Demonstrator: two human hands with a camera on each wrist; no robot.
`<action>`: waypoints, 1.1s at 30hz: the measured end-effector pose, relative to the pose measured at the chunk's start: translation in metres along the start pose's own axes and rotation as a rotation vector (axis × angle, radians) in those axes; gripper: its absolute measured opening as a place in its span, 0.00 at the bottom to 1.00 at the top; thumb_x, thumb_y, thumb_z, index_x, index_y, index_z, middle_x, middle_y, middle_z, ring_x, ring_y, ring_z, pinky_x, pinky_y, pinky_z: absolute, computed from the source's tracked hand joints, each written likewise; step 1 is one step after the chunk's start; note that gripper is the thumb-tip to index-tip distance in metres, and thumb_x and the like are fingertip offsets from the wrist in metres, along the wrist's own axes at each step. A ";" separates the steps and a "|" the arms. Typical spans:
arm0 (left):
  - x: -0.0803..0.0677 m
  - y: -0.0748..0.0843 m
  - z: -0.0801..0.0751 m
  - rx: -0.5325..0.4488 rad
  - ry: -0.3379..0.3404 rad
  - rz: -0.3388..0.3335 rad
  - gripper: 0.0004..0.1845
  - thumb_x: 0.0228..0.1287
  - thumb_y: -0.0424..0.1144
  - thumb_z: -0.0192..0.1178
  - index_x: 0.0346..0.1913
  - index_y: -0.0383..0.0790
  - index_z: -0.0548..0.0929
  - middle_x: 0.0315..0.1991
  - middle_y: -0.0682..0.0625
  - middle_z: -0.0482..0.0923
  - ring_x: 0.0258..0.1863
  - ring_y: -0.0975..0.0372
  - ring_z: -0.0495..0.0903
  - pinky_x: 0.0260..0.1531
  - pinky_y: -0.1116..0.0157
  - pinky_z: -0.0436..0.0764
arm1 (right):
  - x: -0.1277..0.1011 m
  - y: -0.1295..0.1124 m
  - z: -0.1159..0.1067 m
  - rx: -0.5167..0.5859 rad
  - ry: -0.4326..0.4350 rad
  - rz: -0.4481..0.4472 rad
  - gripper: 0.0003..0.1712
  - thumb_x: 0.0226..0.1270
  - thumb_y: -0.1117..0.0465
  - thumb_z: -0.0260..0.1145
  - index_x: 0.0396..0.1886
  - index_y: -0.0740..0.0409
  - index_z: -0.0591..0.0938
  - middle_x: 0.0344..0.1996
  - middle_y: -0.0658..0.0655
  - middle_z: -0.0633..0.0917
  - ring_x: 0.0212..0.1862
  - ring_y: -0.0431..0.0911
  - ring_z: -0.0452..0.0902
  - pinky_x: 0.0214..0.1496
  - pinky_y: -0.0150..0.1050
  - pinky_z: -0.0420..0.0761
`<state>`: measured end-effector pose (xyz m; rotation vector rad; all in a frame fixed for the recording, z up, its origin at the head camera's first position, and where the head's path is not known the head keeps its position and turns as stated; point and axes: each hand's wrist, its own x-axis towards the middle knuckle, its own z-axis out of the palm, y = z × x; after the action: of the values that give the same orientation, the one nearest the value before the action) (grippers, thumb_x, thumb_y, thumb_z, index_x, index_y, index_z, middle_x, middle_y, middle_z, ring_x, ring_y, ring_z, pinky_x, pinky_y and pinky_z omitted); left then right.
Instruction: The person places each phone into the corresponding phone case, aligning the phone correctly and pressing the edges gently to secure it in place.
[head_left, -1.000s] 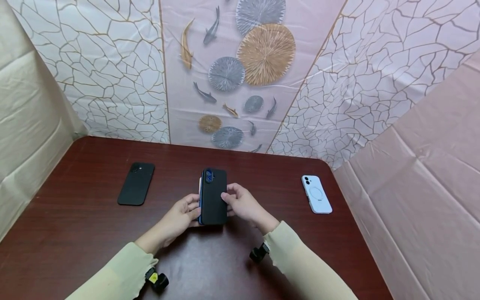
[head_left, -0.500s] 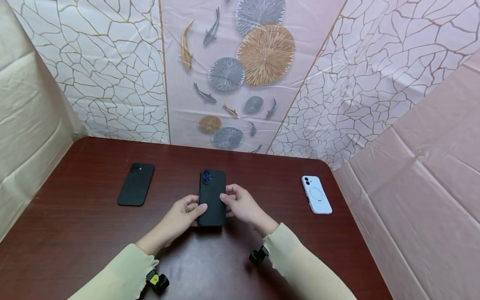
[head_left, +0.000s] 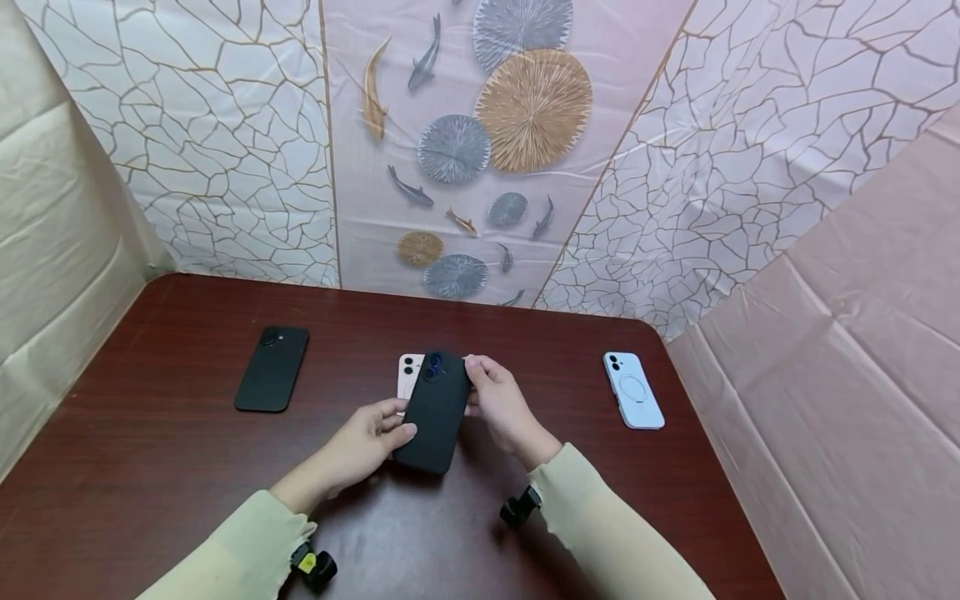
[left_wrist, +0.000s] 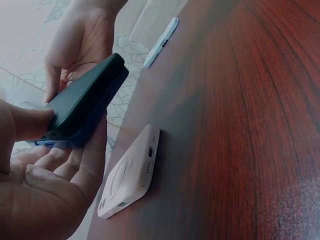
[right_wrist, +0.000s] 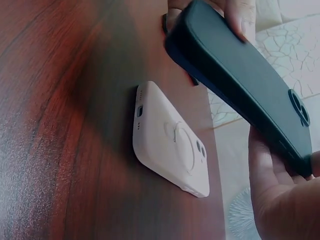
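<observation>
Both hands have the black-cased phone [head_left: 433, 411] between them: the left hand [head_left: 365, 442] pinches its near end, the right hand [head_left: 501, 407] grips the far end. It has just been lifted and swung right, uncovering a pale pink case [head_left: 409, 376] lying flat on the tabletop [head_left: 165, 450] (a separate piece, evidently)

Pink phone [head_left: 408, 375]: largely hidden behind the black-cased phone [head_left: 434, 412] in the head view.
Left hand [left_wrist: 45, 185]: cut off by the left wrist view's edge.
Right hand [right_wrist: 280, 200]: fingers hidden behind the black-cased phone.
</observation>
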<state>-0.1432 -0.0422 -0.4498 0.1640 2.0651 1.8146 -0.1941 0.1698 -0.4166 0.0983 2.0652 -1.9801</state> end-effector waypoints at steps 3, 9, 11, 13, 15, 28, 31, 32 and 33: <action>0.000 0.000 0.001 -0.008 -0.016 0.009 0.28 0.70 0.38 0.58 0.69 0.35 0.65 0.59 0.38 0.75 0.47 0.56 0.79 0.41 0.59 0.79 | 0.001 -0.002 0.000 0.001 0.004 0.002 0.19 0.76 0.48 0.53 0.48 0.59 0.78 0.34 0.56 0.83 0.33 0.46 0.82 0.35 0.41 0.80; -0.001 0.001 0.001 -0.035 -0.035 0.032 0.27 0.71 0.35 0.56 0.69 0.31 0.63 0.58 0.37 0.76 0.49 0.55 0.80 0.45 0.59 0.79 | 0.004 -0.005 0.002 -0.050 -0.004 0.004 0.18 0.75 0.47 0.54 0.42 0.58 0.77 0.35 0.59 0.83 0.34 0.48 0.82 0.39 0.46 0.82; -0.001 0.002 0.001 -0.031 -0.033 0.032 0.27 0.71 0.36 0.56 0.69 0.31 0.63 0.59 0.36 0.75 0.51 0.55 0.79 0.46 0.58 0.79 | 0.004 -0.005 0.002 -0.061 0.003 0.006 0.18 0.76 0.48 0.54 0.41 0.58 0.77 0.34 0.59 0.82 0.34 0.49 0.81 0.40 0.48 0.81; -0.002 0.002 0.001 -0.017 -0.019 0.031 0.28 0.71 0.36 0.56 0.70 0.32 0.63 0.61 0.35 0.72 0.54 0.53 0.77 0.49 0.56 0.78 | 0.004 -0.006 0.003 -0.062 0.014 0.009 0.19 0.75 0.47 0.54 0.42 0.58 0.78 0.34 0.59 0.82 0.34 0.49 0.81 0.40 0.48 0.81; -0.002 0.002 0.001 -0.012 -0.002 0.026 0.29 0.72 0.37 0.56 0.70 0.32 0.62 0.63 0.34 0.70 0.58 0.52 0.74 0.52 0.54 0.76 | 0.004 -0.006 0.004 -0.045 0.020 0.015 0.19 0.75 0.46 0.54 0.44 0.58 0.78 0.35 0.58 0.82 0.35 0.48 0.81 0.40 0.46 0.81; 0.001 0.003 0.000 -0.138 -0.041 0.038 0.28 0.72 0.38 0.56 0.69 0.31 0.61 0.61 0.33 0.71 0.53 0.53 0.79 0.45 0.59 0.81 | 0.000 -0.002 0.008 -0.063 -0.067 0.012 0.22 0.75 0.45 0.52 0.40 0.62 0.76 0.33 0.60 0.85 0.34 0.49 0.84 0.39 0.46 0.82; 0.001 0.003 0.001 -0.168 -0.062 0.038 0.26 0.72 0.38 0.56 0.67 0.31 0.64 0.58 0.34 0.74 0.48 0.52 0.81 0.43 0.58 0.82 | 0.000 -0.002 0.009 -0.070 -0.072 0.011 0.22 0.75 0.46 0.53 0.39 0.63 0.76 0.33 0.60 0.85 0.33 0.49 0.83 0.39 0.47 0.82; 0.001 0.004 0.001 -0.169 -0.058 0.038 0.25 0.72 0.38 0.56 0.66 0.31 0.65 0.57 0.35 0.76 0.47 0.52 0.82 0.43 0.58 0.82 | 0.000 -0.002 0.009 -0.074 -0.073 0.012 0.22 0.75 0.46 0.53 0.38 0.63 0.76 0.32 0.59 0.85 0.33 0.49 0.83 0.39 0.47 0.83; 0.001 0.004 0.000 -0.157 -0.046 0.040 0.24 0.71 0.39 0.57 0.65 0.31 0.66 0.56 0.37 0.76 0.46 0.54 0.82 0.42 0.58 0.82 | -0.001 -0.001 0.009 -0.078 -0.076 0.012 0.22 0.75 0.46 0.54 0.38 0.63 0.76 0.32 0.59 0.85 0.33 0.49 0.83 0.39 0.47 0.83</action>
<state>-0.1443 -0.0409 -0.4458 0.2036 1.8918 1.9685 -0.1925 0.1609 -0.4152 0.0196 2.0857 -1.8637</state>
